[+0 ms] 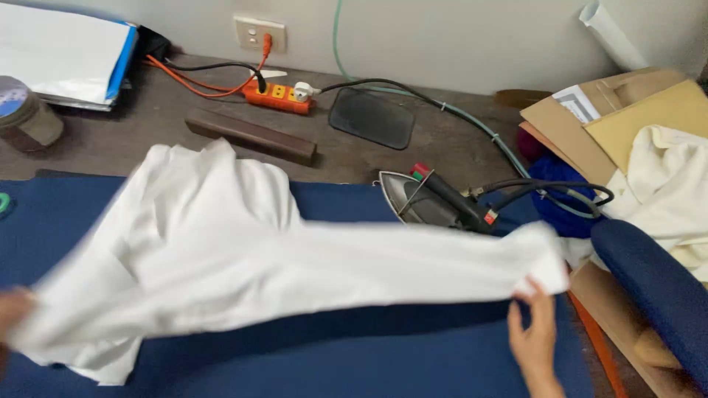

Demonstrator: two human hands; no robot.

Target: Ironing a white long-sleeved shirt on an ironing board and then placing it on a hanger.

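White garment (pixel 280 273) stretched left-right over blue ironing pad (pixel 413 354), below the iron (pixel 435 200). Right hand (pixel 535 332) pinches its right end; left hand (pixel 11 309) grips the left end.

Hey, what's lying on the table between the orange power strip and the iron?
In the head view, a dark flat mat lies between the orange power strip and the iron, with a black cable running past it.

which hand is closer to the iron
Right. The right hand grips the white garment at its end just below and in front of the iron; the left hand holds the other end at the far left edge.
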